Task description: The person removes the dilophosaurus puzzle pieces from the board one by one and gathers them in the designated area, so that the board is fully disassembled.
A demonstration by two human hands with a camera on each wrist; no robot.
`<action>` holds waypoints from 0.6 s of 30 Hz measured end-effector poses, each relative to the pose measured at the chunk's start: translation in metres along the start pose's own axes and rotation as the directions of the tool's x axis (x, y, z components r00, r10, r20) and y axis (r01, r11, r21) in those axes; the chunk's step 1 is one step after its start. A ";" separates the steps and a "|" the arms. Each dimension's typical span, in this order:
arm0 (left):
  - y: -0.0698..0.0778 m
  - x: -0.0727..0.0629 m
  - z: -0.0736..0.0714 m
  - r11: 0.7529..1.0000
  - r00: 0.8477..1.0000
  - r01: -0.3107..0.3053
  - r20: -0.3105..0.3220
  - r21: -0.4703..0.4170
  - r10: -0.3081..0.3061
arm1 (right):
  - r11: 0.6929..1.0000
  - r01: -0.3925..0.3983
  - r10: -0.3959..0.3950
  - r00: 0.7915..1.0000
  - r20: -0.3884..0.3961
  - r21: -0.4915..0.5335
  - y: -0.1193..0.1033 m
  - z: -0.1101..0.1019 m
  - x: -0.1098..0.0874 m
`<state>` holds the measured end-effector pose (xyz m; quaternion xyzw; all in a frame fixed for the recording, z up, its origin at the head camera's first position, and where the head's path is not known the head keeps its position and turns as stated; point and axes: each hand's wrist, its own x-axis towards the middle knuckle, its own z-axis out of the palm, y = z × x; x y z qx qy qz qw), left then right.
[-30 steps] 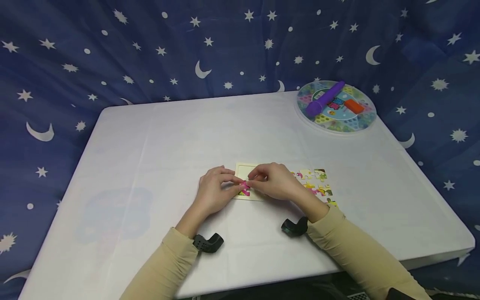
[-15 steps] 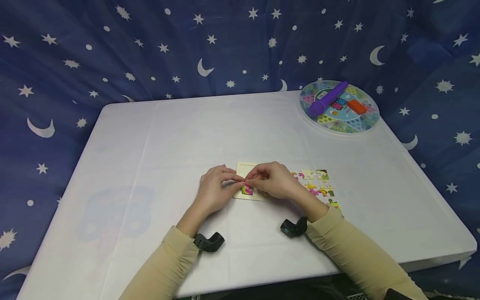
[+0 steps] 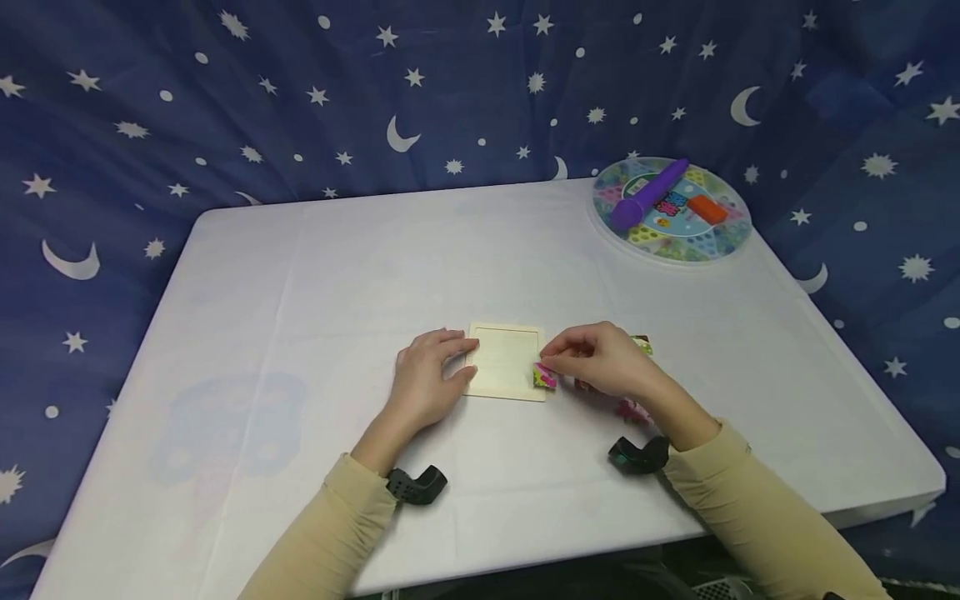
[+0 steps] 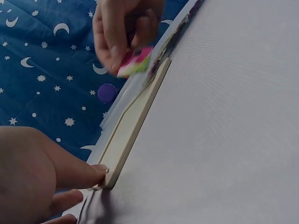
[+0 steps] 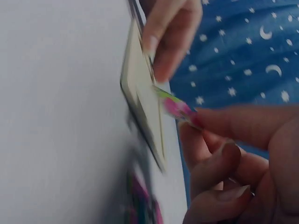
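Note:
My right hand [image 3: 603,362] pinches a pink and green jigsaw puzzle piece [image 3: 545,377] between thumb and index finger, over the right edge of a shallow pale wooden puzzle tray [image 3: 506,367]. In the right wrist view the piece [image 5: 177,107] is tilted and raised off the tray. The tray's recess shows bare wood. My left hand [image 3: 429,375] rests at the tray's left edge, its thumb and index finger apart and touching the frame. The left wrist view shows the left thumb [image 4: 79,175] pressing on the frame's corner.
Other puzzle pieces [image 3: 634,412] lie right of the tray, partly hidden by my right hand and forearm. At the far right corner a round patterned board [image 3: 720,246] bears a purple microphone-shaped thing [image 3: 648,197] and an orange block [image 3: 707,210]. A starry blue curtain hangs behind the table.
Both hands were together over the tray's left part, at the puzzle piece. My right hand has drawn the piece rightward to the tray's right edge. The left hand stays at the left edge.

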<state>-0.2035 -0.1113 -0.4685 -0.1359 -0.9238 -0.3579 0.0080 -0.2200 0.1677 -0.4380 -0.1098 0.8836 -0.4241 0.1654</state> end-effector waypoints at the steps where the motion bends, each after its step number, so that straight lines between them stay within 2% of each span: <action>1: -0.001 -0.001 -0.001 1.000 1.000 -0.004 0.005 0.004 0.004 | 1.000 -0.008 0.008 1.000 0.010 -0.011 0.003 -0.004 -0.004; 6: -0.006 -0.003 -0.004 0.999 0.999 -0.021 0.042 0.032 0.020 | 0.996 0.000 0.008 0.996 0.083 -0.093 0.012 -0.019 -0.022; 10: -0.010 -0.004 -0.006 0.999 0.999 -0.009 0.046 0.036 0.007 | 0.991 0.012 0.007 0.989 0.145 -0.132 0.018 -0.023 -0.030; 12: -0.012 -0.004 -0.006 1.000 0.999 0.006 0.037 0.026 -0.007 | 0.989 0.027 -0.004 0.988 0.155 -0.145 0.019 -0.023 -0.032; 18: -0.015 -0.005 -0.005 1.000 1.000 0.024 0.009 -0.001 -0.024 | 0.974 0.050 -0.023 0.992 0.123 -0.222 0.022 -0.019 -0.030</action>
